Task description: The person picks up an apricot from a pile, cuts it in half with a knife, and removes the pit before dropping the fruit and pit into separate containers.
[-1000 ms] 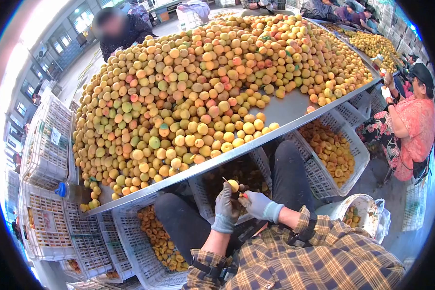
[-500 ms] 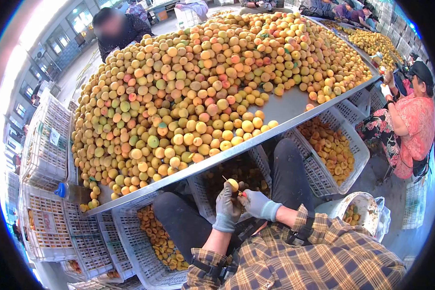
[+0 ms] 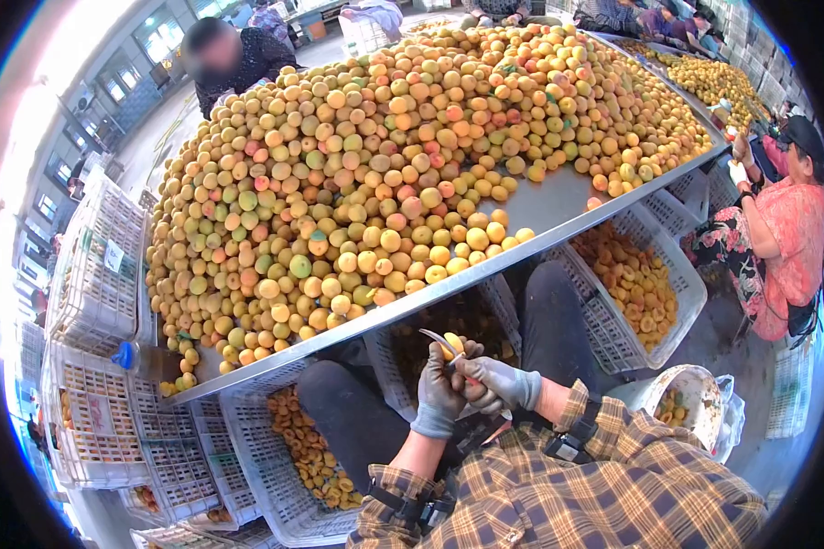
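Observation:
Both of my gloved hands are close together above my lap, closed round a yellow apricot (image 3: 452,344). My left hand (image 3: 437,395) grips the fruit from the left and below. Fingers of my right hand (image 3: 504,384) are wrapped round a knife, mostly hidden by the glove; its thin curved blade (image 3: 429,334) shows along the left side of the apricot. Beneath the hands, between my knees, sits a crate (image 3: 386,368) with dark, shaded contents. A large heap of whole apricots (image 3: 339,192) covers the metal table in front of me.
The table's metal edge (image 3: 394,306) runs just beyond my knees. Crates of apricot halves stand left (image 3: 247,448) and right (image 3: 604,320). A white bucket (image 3: 700,403) is by my right side. Stacked crates (image 3: 92,412) rise at left. A co-worker (image 3: 778,238) sits at right; another person (image 3: 238,69) is across the table.
My right hand has turned and closed in against the left. The curved blade now shows plainly beside the apricot. The whole view has shifted slightly.

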{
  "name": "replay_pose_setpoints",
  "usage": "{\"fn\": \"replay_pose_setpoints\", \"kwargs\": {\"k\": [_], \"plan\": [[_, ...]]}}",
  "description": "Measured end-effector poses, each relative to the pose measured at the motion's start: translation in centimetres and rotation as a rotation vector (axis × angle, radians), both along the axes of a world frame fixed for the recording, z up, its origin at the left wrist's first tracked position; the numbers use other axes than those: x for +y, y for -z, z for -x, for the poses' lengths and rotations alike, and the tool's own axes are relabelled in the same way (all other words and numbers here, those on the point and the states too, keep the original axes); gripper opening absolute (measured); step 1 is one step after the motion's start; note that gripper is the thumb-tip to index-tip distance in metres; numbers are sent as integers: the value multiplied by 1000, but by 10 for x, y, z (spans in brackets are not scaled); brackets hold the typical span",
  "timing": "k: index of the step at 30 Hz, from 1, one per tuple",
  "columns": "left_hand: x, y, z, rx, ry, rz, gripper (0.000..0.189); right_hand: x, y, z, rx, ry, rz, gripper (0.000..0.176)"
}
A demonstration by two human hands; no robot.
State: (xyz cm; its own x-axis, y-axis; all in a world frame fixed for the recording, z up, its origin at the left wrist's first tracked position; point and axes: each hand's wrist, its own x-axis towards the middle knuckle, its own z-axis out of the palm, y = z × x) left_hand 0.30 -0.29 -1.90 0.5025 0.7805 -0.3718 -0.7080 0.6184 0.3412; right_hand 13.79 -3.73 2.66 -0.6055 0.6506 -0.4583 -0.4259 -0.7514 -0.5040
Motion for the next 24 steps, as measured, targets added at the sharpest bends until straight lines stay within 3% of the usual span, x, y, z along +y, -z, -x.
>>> {"fn": "replay_pose_setpoints", "kwargs": {"k": [3,5,6,9,12,13,16,22,24], "plan": [[4,-9,1,2,-1,20,45,-3,10,4,-219,-9,-140,34],[7,-6,5,-63,5,6,46,-8,16,6,-1029,269,-958,40],[7,3,7,-65,47,3,46,-9,-21,7,-956,310,-764,42],[4,2,2,-166,159,-58,43,7,-17,-3,-1312,296,-872,49],[4,-9,8,6,227,-95,36,16,-4,-10,-1310,108,-924,52],[2,-14,11,107,258,-143,35,15,-3,-10,-1307,98,-926,52],[3,-18,20,100,283,-107,33,11,0,-8,-1147,144,-884,52],[3,-13,13,99,229,-60,33,4,20,4,-1117,342,-990,43],[3,0,14,58,188,21,34,7,27,9,-912,626,-791,40]]}}
